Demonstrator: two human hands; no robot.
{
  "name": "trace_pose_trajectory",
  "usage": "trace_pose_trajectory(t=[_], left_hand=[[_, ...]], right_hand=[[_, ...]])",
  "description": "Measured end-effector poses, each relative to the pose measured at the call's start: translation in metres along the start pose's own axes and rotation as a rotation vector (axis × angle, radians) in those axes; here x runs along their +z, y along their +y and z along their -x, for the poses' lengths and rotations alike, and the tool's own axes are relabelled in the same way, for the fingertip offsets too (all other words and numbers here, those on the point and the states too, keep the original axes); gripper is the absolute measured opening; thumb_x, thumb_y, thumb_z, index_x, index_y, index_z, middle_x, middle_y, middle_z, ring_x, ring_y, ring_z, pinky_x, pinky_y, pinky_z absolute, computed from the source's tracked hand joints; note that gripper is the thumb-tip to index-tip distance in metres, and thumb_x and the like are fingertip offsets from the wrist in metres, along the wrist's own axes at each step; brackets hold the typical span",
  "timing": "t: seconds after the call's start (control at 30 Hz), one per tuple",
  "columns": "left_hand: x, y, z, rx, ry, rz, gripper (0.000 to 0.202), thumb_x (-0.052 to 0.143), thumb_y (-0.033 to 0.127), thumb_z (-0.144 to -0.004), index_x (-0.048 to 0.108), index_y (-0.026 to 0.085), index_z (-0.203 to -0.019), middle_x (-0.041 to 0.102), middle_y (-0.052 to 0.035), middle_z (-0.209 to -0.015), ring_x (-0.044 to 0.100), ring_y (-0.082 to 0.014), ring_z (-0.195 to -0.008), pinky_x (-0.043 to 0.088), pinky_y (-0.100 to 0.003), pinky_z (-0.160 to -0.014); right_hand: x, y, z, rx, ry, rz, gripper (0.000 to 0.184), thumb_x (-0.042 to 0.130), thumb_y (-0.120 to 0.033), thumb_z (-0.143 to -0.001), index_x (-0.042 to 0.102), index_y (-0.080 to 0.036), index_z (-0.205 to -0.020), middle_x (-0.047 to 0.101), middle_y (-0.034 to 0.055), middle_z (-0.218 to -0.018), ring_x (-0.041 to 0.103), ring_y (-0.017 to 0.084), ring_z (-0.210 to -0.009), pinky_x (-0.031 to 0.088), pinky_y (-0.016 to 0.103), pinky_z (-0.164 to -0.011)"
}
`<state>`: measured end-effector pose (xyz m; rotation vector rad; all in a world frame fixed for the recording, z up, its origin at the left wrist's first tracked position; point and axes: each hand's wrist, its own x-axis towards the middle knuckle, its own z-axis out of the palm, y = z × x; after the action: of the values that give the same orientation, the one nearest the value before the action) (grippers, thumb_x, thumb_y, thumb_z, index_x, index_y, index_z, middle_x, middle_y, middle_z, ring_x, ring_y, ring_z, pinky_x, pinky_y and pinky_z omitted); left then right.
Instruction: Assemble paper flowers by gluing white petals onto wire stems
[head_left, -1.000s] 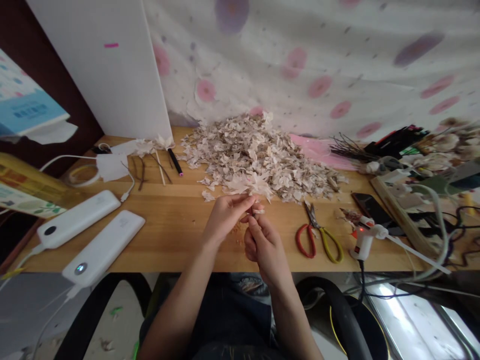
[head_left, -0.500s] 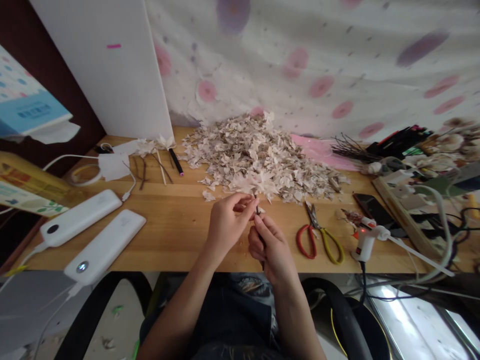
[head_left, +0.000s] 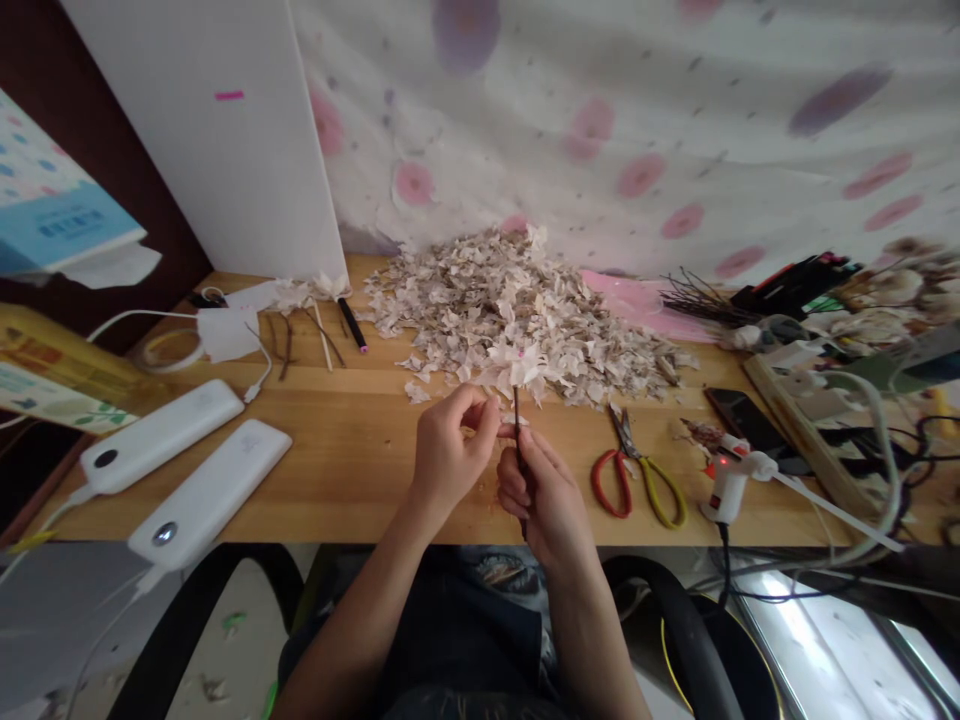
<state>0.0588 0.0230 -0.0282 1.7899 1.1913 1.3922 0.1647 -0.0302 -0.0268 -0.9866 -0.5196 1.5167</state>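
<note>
My right hand (head_left: 541, 492) is closed around a thin dark stem (head_left: 517, 425) that stands upright and carries a pale paper flower (head_left: 517, 366) at its top. My left hand (head_left: 448, 452) pinches at the stem just under the flower, fingertips together. Both hands hover over the front middle of the wooden table (head_left: 337, 460). Right behind the flower lies a big heap of pale paper petals (head_left: 510, 310).
Red and yellow handled scissors (head_left: 634, 475) and a white glue gun (head_left: 726, 478) lie to the right, beside a black phone (head_left: 739, 415) and tangled cables. Two white power banks (head_left: 187, 470) sit at the left. A black pen (head_left: 351, 323), twigs and a white board (head_left: 225, 140) stand behind.
My right hand drew back toward me and turned the stem upright, lifting the flower clear. My left hand shifted from the flower head down to the stem beneath it.
</note>
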Motion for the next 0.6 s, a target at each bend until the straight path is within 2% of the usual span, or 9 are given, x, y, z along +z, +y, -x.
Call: trace_pose_trajectory(t=[0.13,0.33,0.43,0.53,0.6], left_hand=[[-0.005,-0.003,0.001,0.015,0.011,-0.012,0.036,0.054,0.028,-0.097,0.056,0.021,-0.062,0.065,0.0003,-0.059,0.062,-0.0133,-0.057,0.044,-0.026,-0.06],[-0.025,-0.009,0.001,0.0,-0.007,0.026,0.04,0.051,0.031,-0.1,0.067,0.021,-0.065,0.07,-0.0006,-0.061,0.065,-0.013,-0.058,0.047,-0.025,-0.062],[-0.033,-0.012,0.001,-0.075,0.039,0.132,0.031,0.055,0.029,-0.097,0.071,0.021,-0.072,0.078,-0.0022,-0.073,0.067,-0.0126,-0.059,0.052,-0.024,-0.062],[-0.035,-0.015,0.002,-0.145,0.117,0.189,0.016,0.066,0.028,-0.089,0.077,0.022,-0.08,0.082,-0.0037,-0.086,0.065,-0.012,-0.053,0.053,-0.025,-0.056],[-0.035,-0.017,0.002,-0.167,0.13,0.203,0.009,0.072,0.027,-0.084,0.079,0.022,-0.079,0.083,-0.0044,-0.091,0.069,-0.0142,-0.058,0.055,-0.026,-0.057]], right_hand=[[0.0,-0.001,0.0,-0.022,0.025,-0.016,0.047,0.088,-0.052,-0.068,0.067,-0.017,-0.091,0.04,-0.0119,-0.047,0.02,0.003,-0.04,0.015,0.013,-0.036],[-0.003,-0.001,-0.002,-0.061,0.078,-0.039,0.048,0.09,-0.05,-0.066,0.068,-0.017,-0.092,0.039,-0.012,-0.048,0.021,0.003,-0.041,0.016,0.013,-0.036],[-0.003,-0.001,-0.003,-0.071,0.091,-0.047,0.048,0.09,-0.05,-0.065,0.069,-0.017,-0.092,0.04,-0.0118,-0.048,0.022,0.003,-0.041,0.017,0.013,-0.036],[-0.003,-0.002,-0.003,-0.073,0.097,-0.051,0.049,0.091,-0.05,-0.064,0.069,-0.017,-0.093,0.041,-0.0115,-0.048,0.023,0.003,-0.04,0.017,0.013,-0.035],[-0.002,-0.002,-0.003,-0.074,0.099,-0.051,0.05,0.091,-0.05,-0.064,0.069,-0.017,-0.093,0.042,-0.0114,-0.048,0.024,0.003,-0.04,0.018,0.013,-0.035]])
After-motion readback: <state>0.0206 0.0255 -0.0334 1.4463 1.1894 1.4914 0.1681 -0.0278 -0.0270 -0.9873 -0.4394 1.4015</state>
